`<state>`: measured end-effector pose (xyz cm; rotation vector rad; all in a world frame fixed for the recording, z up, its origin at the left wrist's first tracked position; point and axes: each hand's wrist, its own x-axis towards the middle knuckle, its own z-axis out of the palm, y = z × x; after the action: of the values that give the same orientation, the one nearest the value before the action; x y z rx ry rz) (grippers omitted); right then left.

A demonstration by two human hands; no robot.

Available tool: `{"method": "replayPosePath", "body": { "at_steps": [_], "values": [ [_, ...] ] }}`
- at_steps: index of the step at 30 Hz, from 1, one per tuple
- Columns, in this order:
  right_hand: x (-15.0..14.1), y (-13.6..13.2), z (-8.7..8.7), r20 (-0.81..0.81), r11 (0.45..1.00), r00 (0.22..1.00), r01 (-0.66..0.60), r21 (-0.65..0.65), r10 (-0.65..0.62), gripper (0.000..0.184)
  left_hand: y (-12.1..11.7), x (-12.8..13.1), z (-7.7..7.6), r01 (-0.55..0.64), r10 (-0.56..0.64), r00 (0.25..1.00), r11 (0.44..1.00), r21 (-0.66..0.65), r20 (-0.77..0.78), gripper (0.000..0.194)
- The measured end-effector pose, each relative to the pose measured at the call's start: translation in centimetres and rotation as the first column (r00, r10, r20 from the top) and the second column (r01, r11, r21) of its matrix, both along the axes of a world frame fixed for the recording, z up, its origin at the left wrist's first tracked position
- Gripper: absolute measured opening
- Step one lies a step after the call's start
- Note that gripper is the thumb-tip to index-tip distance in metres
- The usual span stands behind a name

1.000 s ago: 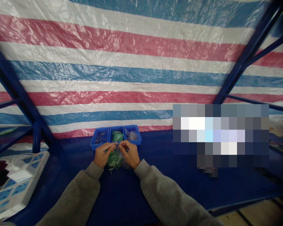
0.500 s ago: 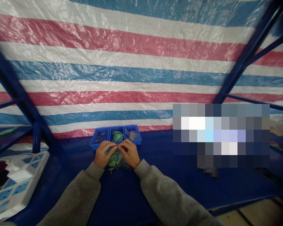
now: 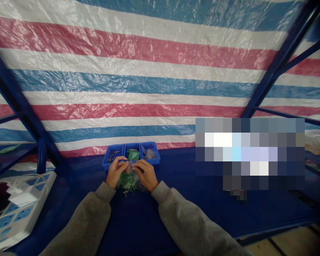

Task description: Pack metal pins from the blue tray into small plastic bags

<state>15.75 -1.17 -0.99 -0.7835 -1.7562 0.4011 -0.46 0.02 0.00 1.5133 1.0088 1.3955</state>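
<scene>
L grip (image 3: 117, 172), R grip (image 3: 146, 174) on pkt (image 3: 127, 181) by bin (image 3: 106, 163)

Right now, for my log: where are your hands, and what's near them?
Left hand and right hand together, pinching something small, can't tell what. Over a heap of green pieces and metal pins. Blue divided tray just beyond.

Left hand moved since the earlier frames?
Yes, slightly: the left hand sits a little further left and up in view, judged against the blue compartment tray, which looks unmoved.

Grey sweatshirt sleeves (image 3: 80, 224), snug cuffs (image 3: 104, 192) at wrists; left hand (image 3: 116, 173), right hand (image 3: 146, 174) bare.
</scene>
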Motion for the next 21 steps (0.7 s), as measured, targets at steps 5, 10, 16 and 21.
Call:
{"method": "replayPosePath", "body": {
  "at_steps": [5,10,16,21],
  "values": [
    [0.18,0.26,0.27,-0.036,0.996,0.995,0.09,0.01,-0.09,0.01,-0.23,-0.16,-0.09,0.032,0.017,0.966,0.983,0.182,-0.257,0.026],
    [0.35,0.39,0.19,0.017,0.999,0.999,0.047,0.025,-0.047,0.013,-0.41,-0.27,-0.34,0.092,0.033,0.905,0.958,0.272,-0.423,0.026],
    [0.38,-0.01,0.26,-0.029,0.997,0.996,0.08,0.002,-0.08,0.018,-0.41,-0.26,-0.37,-0.036,0.112,0.943,0.97,0.24,-0.313,0.026],
    [0.38,-0.15,0.27,-0.009,0.999,0.999,0.038,0.036,-0.038,0.026,-0.6,-0.04,0.17,-0.058,0.062,0.996,0.996,0.067,-0.064,0.049]
  ]
}}
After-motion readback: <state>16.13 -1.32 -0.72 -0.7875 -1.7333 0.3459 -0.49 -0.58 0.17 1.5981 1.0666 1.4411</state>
